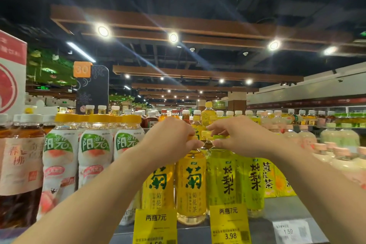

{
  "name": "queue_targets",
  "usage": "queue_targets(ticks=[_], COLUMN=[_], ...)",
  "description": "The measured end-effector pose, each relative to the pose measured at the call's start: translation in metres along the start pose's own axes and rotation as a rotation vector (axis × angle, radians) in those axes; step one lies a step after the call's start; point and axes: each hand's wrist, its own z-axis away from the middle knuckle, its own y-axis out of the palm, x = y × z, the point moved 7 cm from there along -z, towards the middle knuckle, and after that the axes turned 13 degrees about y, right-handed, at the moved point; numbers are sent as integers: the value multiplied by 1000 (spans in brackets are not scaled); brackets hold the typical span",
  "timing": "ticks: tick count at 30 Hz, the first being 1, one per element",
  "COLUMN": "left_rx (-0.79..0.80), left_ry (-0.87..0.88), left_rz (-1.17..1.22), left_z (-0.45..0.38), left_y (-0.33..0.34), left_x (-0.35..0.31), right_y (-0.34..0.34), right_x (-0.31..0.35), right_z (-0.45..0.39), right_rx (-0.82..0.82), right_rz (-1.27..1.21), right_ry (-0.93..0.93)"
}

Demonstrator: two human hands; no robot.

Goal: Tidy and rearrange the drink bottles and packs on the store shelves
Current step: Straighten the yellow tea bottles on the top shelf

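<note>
Left hand (168, 140) gripping amber-tea bottle (191, 184) cap, right hand (237, 136) seemingly pinching yellow-green bottle (223, 180)

Just below the left hand (170, 140), the yellow bottle (191, 186) reads 菊 and 菊花茶. Under the right hand (235, 136), the green bottle (222, 180) reads 炖梨. Lower, two yellow price tags (227, 224) say 两瓶7元, the right one 3.98. A white tag (291, 231) farther right shows 1.59. Far left of the hands, peach bottles (59, 160) read 阳光; an orange sign (82, 69) says 30.
</note>
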Motion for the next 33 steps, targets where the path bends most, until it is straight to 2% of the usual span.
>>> queue_targets(ticks=[9,17,21,23,25,27,33], left_rx=[-36,2,45,59,78,92,108], left_ry=[-29,-14,-67,-111,-138,-143,-174], left_rz=[162,105,3,-45,-58,-57,-80], left_z=[-2,1,11,17,22,25,24], left_y=[-2,-5,-14,-20,-22,-22,-17], left_x=[3,0,15,26,32,32,33], right_y=[-1,0,-16,-19,-11,-1,3], right_x=[-4,-13,-37,-55,-69,-75,-76], right_z=[0,6,14,13,12,10,10], right_rx=[17,-1,-158,-196,-119,-47,-68], right_rz=[-39,-78,-183,-106,8,-27,-103], right_ry=[-18,-38,15,97,167,195,145])
